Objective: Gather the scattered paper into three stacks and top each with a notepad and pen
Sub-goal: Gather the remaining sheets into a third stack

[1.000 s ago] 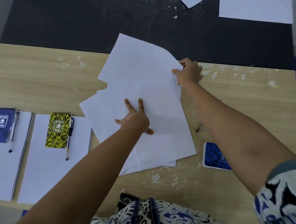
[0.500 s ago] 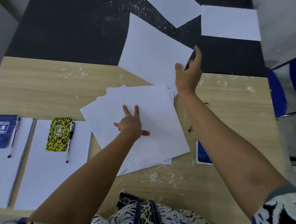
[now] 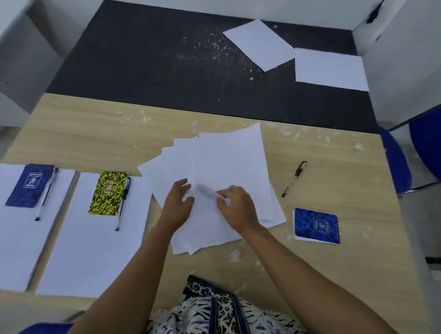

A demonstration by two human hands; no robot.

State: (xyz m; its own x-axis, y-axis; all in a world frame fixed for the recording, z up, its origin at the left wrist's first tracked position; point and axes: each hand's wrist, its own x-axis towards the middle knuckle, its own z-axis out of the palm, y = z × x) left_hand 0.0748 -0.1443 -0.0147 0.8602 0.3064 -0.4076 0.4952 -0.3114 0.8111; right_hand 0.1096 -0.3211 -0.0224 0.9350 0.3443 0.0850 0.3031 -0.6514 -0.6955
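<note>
The loose pile (image 3: pixel 222 182) of white sheets lies fanned and uneven on the wooden table (image 3: pixel 85 138), straight ahead of me. My left hand (image 3: pixel 176 205) rests on its left part, fingers bent onto the paper. My right hand (image 3: pixel 238 208) is on its middle, fingers curled at a blurred raised edge of a sheet; I cannot tell whether it is pinched or only pressed.

Left of the pile, just beside it, lies the middle stack (image 3: pixel 90 240), squared, bearing a yellow notepad (image 3: pixel 108 193) with a pen (image 3: pixel 123 202) along its right edge. Further left lies the far stack (image 3: pixel 11 239), bearing a blue notepad (image 3: pixel 29 185) with its own clear pen (image 3: pixel 46 194) alongside.

Right of the pile, on bare wood, a third pen (image 3: pixel 294 179) lies tilted, apart from the paper. Nearer me, a spare notepad (image 3: pixel 315 225), blue, lies flat close to the pile's right corner, not touching it.

Beyond the table edge, on the black mat (image 3: pixel 157 57), two single sheets (image 3: pixel 259 43) (image 3: pixel 330 69) remain at the far right, corners nearly meeting.
</note>
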